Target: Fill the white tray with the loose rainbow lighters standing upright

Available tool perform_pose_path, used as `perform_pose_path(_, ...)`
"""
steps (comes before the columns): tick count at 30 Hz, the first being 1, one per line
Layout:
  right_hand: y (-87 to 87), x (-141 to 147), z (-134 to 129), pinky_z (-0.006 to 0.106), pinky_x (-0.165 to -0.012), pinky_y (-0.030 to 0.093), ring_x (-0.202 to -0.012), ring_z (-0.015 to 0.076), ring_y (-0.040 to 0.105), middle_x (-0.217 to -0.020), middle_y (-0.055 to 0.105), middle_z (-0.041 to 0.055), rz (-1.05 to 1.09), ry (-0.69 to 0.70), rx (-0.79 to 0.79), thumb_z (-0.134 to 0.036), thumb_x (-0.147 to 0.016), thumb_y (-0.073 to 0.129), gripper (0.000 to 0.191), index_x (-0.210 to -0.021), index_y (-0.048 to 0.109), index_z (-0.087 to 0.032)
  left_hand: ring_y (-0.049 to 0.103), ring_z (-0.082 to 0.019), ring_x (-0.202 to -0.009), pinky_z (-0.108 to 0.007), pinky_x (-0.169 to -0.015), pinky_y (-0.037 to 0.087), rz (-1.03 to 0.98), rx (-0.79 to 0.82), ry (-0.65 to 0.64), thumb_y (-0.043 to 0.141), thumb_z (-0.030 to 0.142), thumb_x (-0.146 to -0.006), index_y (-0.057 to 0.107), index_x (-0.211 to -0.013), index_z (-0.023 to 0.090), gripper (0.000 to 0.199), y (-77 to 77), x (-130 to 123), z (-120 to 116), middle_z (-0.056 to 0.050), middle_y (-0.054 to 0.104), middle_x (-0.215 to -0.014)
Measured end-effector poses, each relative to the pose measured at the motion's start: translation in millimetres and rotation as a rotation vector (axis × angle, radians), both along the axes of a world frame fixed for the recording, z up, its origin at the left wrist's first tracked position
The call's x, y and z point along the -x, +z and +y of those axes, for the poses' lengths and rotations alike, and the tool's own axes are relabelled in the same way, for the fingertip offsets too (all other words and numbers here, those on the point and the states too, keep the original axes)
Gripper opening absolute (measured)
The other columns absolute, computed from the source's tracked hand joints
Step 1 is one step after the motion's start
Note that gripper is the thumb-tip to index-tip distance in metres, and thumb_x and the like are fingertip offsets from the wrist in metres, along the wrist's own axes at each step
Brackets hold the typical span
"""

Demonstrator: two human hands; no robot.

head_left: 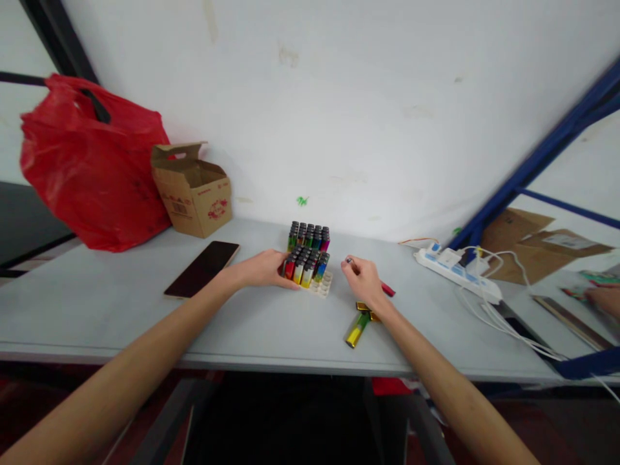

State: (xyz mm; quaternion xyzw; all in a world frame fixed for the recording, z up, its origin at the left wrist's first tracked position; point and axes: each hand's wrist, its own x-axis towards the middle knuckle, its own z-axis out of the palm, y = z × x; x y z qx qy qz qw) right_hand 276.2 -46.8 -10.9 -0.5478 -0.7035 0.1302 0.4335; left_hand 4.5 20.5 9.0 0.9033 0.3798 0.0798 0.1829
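Note:
Upright lighters (308, 271) in several colours fill much of a white tray (322, 286) with round holes; some holes at its right front show. My left hand (266, 268) grips the tray's left side, thumb along the front and fingers behind. To the right of the tray, my right hand (362, 278) is closed in a pinch, and the small metal top of a lighter (349, 261) shows at its fingertips. A red lighter (387, 289) pokes out beyond that hand. Below the wrist lie a green-and-yellow lighter (356, 330) and gold-coloured ones (364, 307), partly covered by the forearm.
Behind the tray, against the wall, stands another group of lighters (310, 236). At left are a dark phone-like slab (202, 268), an open cardboard box (196, 197) and a red plastic bag (97, 168). A power strip (458, 274) with cables lies right. Another person's hand (605, 300) shows far right.

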Motion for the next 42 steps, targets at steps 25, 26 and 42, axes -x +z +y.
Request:
perform_pose_path(25, 5.5, 8, -12, 0.026, -0.064, 0.042, -0.063, 0.0166, 0.061, -0.068, 0.070, 0.0020, -0.159, 0.217, 0.062, -0.059, -0.099, 0.046, 0.048, -0.070, 0.053, -0.022, 0.068, -0.024, -0.078, -0.027, -0.066, 0.047, -0.036, 0.033, -0.020, 0.071, 0.069, -0.071, 0.069, -0.101, 0.019, 0.058, -2.1, 1, 2, -0.005, 0.075, -0.090)
perform_pose_path(26, 5.2, 9, -12, 0.026, -0.064, 0.042, -0.063, 0.0167, 0.062, -0.068, 0.070, 0.0020, -0.174, 0.228, 0.072, -0.059, -0.099, 0.046, 0.047, -0.071, 0.054, -0.022, 0.068, -0.024, -0.078, -0.028, -0.066, 0.047, -0.035, 0.028, -0.018, 0.071, 0.070, -0.071, 0.069, -0.101, 0.019, 0.059, -2.7, 1, 2, -0.005, 0.075, -0.090)
perform_pose_path(42, 25.8, -15, -11, 0.027, -0.066, 0.039, -0.062, 0.0154, 0.057, -0.067, 0.063, 0.0008, -0.421, 0.195, 0.066, -0.050, -0.106, 0.033, 0.048, -0.078, 0.060, -0.021, 0.068, -0.024, -0.079, -0.027, -0.066, 0.047, -0.054, 0.030, -0.011, 0.073, 0.068, -0.071, 0.067, -0.100, 0.020, 0.056, -5.1, 1, 2, -0.005, 0.075, -0.090)
